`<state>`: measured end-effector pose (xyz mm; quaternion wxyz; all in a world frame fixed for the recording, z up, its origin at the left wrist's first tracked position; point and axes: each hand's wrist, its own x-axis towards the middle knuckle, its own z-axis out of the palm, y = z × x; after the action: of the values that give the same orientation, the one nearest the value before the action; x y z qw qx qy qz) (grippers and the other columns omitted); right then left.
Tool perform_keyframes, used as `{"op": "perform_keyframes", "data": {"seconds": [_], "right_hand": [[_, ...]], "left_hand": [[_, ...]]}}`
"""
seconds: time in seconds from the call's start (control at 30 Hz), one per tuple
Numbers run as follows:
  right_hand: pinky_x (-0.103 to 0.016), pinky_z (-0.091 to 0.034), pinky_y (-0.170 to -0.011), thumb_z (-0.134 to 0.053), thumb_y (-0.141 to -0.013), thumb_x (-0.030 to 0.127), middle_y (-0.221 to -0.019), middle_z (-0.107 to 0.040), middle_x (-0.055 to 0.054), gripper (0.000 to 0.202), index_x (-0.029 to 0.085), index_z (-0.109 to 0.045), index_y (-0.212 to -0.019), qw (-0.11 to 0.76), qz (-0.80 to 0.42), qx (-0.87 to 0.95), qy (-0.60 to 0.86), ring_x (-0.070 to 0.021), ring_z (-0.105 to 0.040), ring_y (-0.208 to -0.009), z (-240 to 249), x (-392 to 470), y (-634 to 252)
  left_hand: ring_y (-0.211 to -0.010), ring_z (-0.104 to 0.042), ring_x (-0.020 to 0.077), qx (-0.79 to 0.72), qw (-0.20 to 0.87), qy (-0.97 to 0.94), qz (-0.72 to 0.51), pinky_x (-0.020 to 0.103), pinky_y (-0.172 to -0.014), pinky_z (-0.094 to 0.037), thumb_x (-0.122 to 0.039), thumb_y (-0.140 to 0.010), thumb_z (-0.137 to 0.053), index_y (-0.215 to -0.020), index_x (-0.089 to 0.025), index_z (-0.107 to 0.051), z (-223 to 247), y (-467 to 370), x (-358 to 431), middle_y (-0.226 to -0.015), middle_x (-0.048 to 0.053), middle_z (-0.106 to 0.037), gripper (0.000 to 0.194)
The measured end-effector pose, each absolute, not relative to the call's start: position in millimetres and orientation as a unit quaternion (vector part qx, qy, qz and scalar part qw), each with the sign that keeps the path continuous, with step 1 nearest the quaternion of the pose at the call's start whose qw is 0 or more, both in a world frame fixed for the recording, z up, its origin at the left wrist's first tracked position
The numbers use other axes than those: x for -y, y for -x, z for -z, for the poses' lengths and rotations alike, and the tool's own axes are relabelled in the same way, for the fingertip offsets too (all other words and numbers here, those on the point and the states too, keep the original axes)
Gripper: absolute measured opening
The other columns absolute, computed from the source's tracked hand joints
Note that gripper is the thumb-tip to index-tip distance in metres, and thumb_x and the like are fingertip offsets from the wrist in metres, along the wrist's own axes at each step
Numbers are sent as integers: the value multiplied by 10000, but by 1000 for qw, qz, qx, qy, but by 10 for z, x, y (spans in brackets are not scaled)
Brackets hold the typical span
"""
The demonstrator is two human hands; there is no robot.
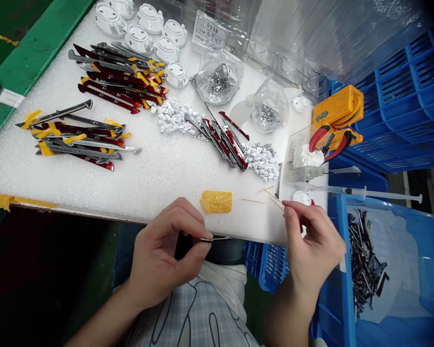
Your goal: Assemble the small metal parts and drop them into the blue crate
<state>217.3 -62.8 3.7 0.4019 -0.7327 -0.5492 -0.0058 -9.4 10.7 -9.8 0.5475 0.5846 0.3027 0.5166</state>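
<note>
Left hand (168, 248) pinches a slim metallic piece (217, 238); right hand (313, 236) grasps a thin stick (274, 198), three o'clock from the yellow pad (216, 201).

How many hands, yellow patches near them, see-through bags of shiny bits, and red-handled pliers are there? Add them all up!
Left hand and right hand: 2
Yellow patch: 1
See-through bags: 2
Red-handled pliers: 1
Total: 6

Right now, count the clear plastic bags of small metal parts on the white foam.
2: the larger bag, just below the handwritten label in the picture, and the smaller bag, to its lower right. No others show.
</note>
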Motion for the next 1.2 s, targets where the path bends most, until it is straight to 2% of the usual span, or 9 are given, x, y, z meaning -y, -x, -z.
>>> {"op": "perform_keyframes", "data": {"seconds": [0.13,0.37,0.5,0.63,0.9,1.2], "right_hand": [[-288,-457,-616,-732,-1003,196,-794,-673,6,72,220,-796,-983,361,-8,587,724,-136,-546,-647,23,556,-2174],[-331,-531,-715,-721,-1005,182,-900,-667,-23,98,251,-787,-1029,301,-6,665,683,-187,-639,-817,141,414,-2119],[-337,-536,-785,-699,-1000,179,-931,-664,-22,65,239,-708,-978,325,-19,658,679,-198,-651,-892,119,428,-2160],[-299,-509,-689,-638,-1029,169,-850,-635,13,87,244,-656,-991,386,-104,624,672,-162,-636,-770,82,433,-2064],[-296,-496,-621,-616,-1036,107,-835,-598,10,170,263,-681,-1057,347,-28,713,609,-155,-590,-711,134,188,-1777],[-287,-500,-624,-616,-1029,97,-854,-581,9,178,259,-676,-1072,322,-36,728,604,-148,-589,-718,184,198,-1791]], "left_hand": [[-638,-567,135,-288,566,-589,-500,261,-569,-463,-68,-892,-708,-856,-246,-672,176,44,-72,-729,-31,-621,184],[-656,-569,137,-290,582,-570,-502,251,-575,-466,-40,-867,-701,-867,-240,-684,266,49,-90,-740,-26,-619,201],[-662,-565,124,-284,593,-560,-504,230,-585,-476,-21,-852,-702,-865,-230,-687,281,65,-114,-744,-33,-605,210],[-672,-577,116,-285,596,-555,-506,216,-602,-490,-9,-840,-697,-863,-226,-692,285,65,-114,-751,-35,-611,218],[-657,-594,114,-289,596,-556,-503,211,-600,-492,-24,-841,-718,-848,-226,-689,304,65,-93,-742,-34,-639,204],[-654,-610,130,-292,602,-553,-496,234,-590,-492,-48,-850,-735,-830,-228,-683,299,66,-105,-740,-23,-670,188]]}}
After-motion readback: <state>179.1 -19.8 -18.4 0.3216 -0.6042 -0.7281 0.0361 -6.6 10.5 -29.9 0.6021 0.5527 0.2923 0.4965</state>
